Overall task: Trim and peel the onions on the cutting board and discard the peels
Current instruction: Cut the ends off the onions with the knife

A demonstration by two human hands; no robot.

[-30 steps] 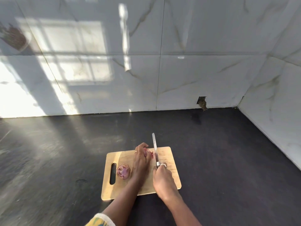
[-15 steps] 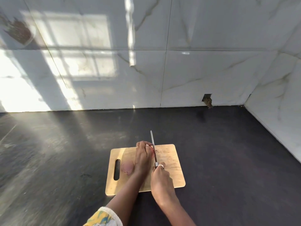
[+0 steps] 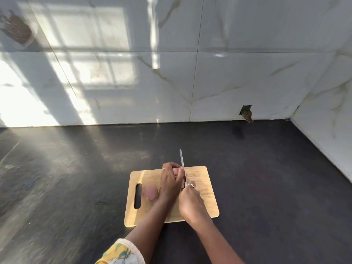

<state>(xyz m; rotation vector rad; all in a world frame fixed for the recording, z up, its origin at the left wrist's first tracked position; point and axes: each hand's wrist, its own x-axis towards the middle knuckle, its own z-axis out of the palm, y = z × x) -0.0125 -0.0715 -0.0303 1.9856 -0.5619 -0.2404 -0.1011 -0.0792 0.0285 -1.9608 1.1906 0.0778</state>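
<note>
L hand (image 3: pixel 170 182) sits on the cutting board (image 3: pixel 203 204), fingers curled over a pinkish onion (image 3: pixel 175 171) & holding it down. Only a bit of that onion shows betw. the fingers. There's a ring (image 3: pixel 163 169) on one finger. R hand (image 3: pixel 190 202) is just beside & nearer the person, wrapped round the handle of a knife (image 3: pixel 182 159); the handle itself is mostly hidden in the grip. The blade runs straight away from the R hand, tight along the R side of the held onion, w/ its tip past the board's far edge. Can't tell if the edge is in the onion. A 2nd onion (image 3: pixel 150 191) lies on the board just L of the L wrist, betw. it & the board's handle slot (image 3: pixel 138 196). The board lies flat on a dark table (image 3: pixel 76 178). A patterned yellow sleeve (image 3: pixel 122 253) covers the L forearm. White marble-look wall tiles (image 3: pixel 247 73) stand well beyond both hands, w/ a small hole (image 3: pixel 246 113) low down to the far R.
</note>
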